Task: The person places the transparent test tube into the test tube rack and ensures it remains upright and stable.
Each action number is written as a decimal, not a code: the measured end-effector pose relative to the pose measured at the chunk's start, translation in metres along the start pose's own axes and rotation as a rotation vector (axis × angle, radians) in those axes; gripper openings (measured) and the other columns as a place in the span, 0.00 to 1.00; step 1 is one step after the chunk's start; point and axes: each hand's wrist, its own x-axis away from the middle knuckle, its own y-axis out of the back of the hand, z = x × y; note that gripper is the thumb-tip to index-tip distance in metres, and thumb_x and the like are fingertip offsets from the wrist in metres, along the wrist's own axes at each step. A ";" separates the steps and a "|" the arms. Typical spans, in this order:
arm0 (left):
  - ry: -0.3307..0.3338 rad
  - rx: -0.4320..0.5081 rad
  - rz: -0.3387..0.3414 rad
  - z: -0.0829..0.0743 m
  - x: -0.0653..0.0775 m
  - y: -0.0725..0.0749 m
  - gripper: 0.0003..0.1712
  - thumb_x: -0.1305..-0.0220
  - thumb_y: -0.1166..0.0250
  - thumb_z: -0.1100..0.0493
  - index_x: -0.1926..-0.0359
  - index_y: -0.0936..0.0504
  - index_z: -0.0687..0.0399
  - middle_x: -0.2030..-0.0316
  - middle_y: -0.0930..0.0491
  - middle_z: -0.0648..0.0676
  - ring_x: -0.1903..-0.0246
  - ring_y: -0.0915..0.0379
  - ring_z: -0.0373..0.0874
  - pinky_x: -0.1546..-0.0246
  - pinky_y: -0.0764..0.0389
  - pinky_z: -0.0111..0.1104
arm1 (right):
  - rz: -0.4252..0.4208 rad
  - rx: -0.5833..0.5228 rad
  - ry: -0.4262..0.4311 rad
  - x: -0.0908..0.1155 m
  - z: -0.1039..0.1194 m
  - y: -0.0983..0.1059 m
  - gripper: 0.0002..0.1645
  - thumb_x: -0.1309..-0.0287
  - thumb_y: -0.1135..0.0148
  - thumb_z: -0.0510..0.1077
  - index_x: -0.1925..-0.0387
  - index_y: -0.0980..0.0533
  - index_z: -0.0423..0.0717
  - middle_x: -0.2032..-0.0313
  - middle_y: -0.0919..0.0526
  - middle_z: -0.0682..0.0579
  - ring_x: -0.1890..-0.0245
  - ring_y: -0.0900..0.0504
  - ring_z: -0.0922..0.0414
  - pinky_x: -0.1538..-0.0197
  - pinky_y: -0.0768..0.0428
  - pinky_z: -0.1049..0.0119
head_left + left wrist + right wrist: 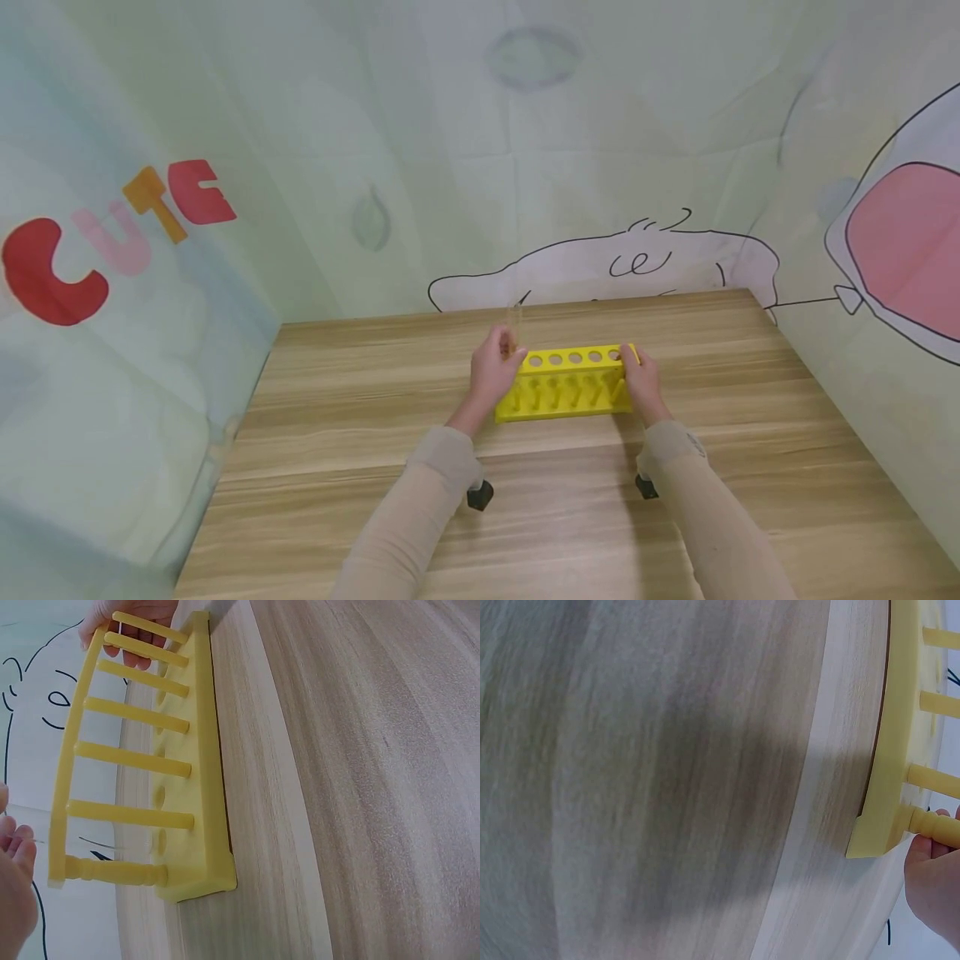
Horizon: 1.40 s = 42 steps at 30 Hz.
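Observation:
A yellow test tube rack (564, 412) stands on the table, with a row of round holes along its top bar and pegs below. At its left end my left hand (495, 367) pinches a clear test tube (514, 317), whose upper part sticks up past the fingers. In the left wrist view the faint tube (131, 838) passes behind the top bar down toward a hole in the base. My right hand (642, 382) grips the rack's right end, thumb on the top bar and fingers around the end post (934, 827).
The wood-grain table (360, 417) ends at a printed cloth backdrop (420, 167) behind and at both sides. Black pieces of the wrist gear (480, 495) hang below each sleeve cuff.

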 end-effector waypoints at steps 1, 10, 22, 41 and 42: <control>-0.002 -0.002 0.000 0.001 0.000 0.000 0.12 0.46 0.38 0.60 0.65 0.33 0.54 0.68 0.26 0.52 0.64 0.30 0.43 0.61 0.23 0.29 | 0.003 0.004 -0.002 0.000 0.000 0.000 0.28 0.38 0.66 0.60 0.58 0.35 0.40 0.56 0.36 0.46 0.57 0.39 0.54 0.56 0.38 0.68; 0.040 -0.033 0.014 0.004 0.001 -0.004 0.12 0.45 0.39 0.58 0.64 0.33 0.52 0.66 0.26 0.51 0.63 0.30 0.42 0.59 0.23 0.29 | 0.010 0.009 0.004 0.002 0.001 0.000 0.29 0.38 0.67 0.61 0.58 0.35 0.39 0.56 0.36 0.45 0.56 0.39 0.54 0.55 0.38 0.67; 0.057 -0.032 0.016 0.007 0.001 -0.005 0.13 0.45 0.38 0.59 0.62 0.33 0.52 0.64 0.26 0.50 0.59 0.29 0.42 0.55 0.24 0.30 | 0.005 0.009 -0.005 0.002 0.001 -0.001 0.27 0.38 0.66 0.60 0.59 0.35 0.40 0.57 0.36 0.46 0.58 0.39 0.55 0.59 0.37 0.69; 0.045 -0.016 0.005 0.005 0.003 -0.005 0.14 0.45 0.38 0.60 0.61 0.34 0.53 0.66 0.28 0.51 0.59 0.29 0.42 0.56 0.24 0.29 | -0.003 -0.030 0.009 0.002 0.000 -0.002 0.29 0.38 0.64 0.60 0.58 0.34 0.39 0.57 0.34 0.47 0.59 0.38 0.57 0.57 0.36 0.71; 0.046 -0.016 0.004 0.005 0.003 -0.005 0.14 0.45 0.38 0.60 0.61 0.34 0.53 0.66 0.28 0.51 0.59 0.29 0.42 0.55 0.24 0.29 | -0.006 -0.029 0.009 0.002 0.000 -0.002 0.29 0.38 0.64 0.61 0.58 0.34 0.39 0.57 0.34 0.47 0.59 0.37 0.57 0.57 0.36 0.71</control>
